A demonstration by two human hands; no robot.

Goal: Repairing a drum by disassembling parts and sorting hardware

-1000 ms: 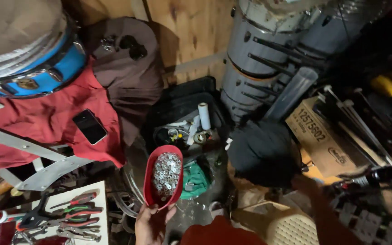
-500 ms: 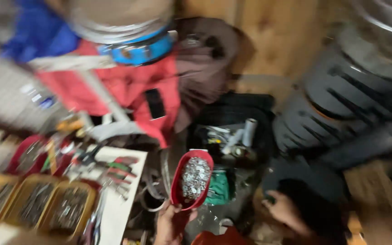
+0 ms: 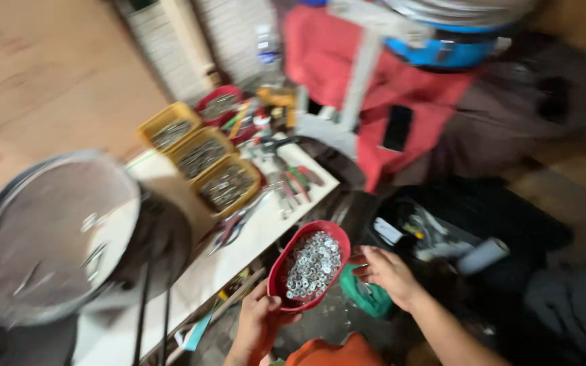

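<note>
My left hand (image 3: 260, 317) grips the near end of a red oval tray (image 3: 277, 270) filled with several small silver metal rings or washers (image 3: 312, 263). The tray is held above the floor clutter, tilted a little away from me. My right hand (image 3: 386, 272) sits just right of the tray's rim with its fingers spread, touching or almost touching the edge; it holds nothing.
Three yellow bins (image 3: 201, 154) of metal parts and a red tray (image 3: 219, 105) sit on a white board (image 3: 259, 230) with pliers (image 3: 296, 179). A drum (image 3: 52, 230) stands left, a black tool bag (image 3: 456, 224) right, red cloth (image 3: 408, 88) with a phone (image 3: 397, 128) behind.
The view has swung left, bringing the yellow bins and the drum into sight. My right hand has come up beside the red tray, which my left hand still holds.
</note>
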